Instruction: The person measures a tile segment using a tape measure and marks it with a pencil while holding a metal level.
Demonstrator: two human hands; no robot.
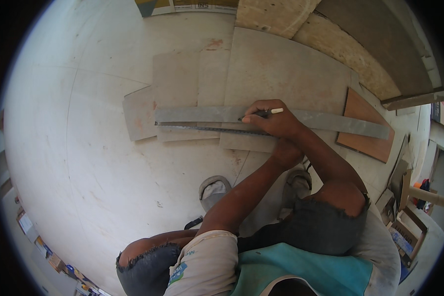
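Observation:
My right hand (271, 118) grips a dark pen with a cream end (276, 111), its tip on a long narrow grey strip (202, 113) lying across flat grey boards (286, 59). An extended measuring tape (202, 128) runs along the strip's near edge. My left hand (287, 155) is at the tape's right end, below the right one and partly covered by it; its fingers are hidden. The strip's right end lies over a wedge-shaped brown wooden board (362, 145).
Wooden panels (345, 52) lie at the upper right, and a printed cardboard piece (187, 6) at the top. Scraps and boxes (409, 227) line the right side, with assorted items (59, 264) at the lower left. My sandalled feet (214, 192) are on the pale tiled floor (84, 148).

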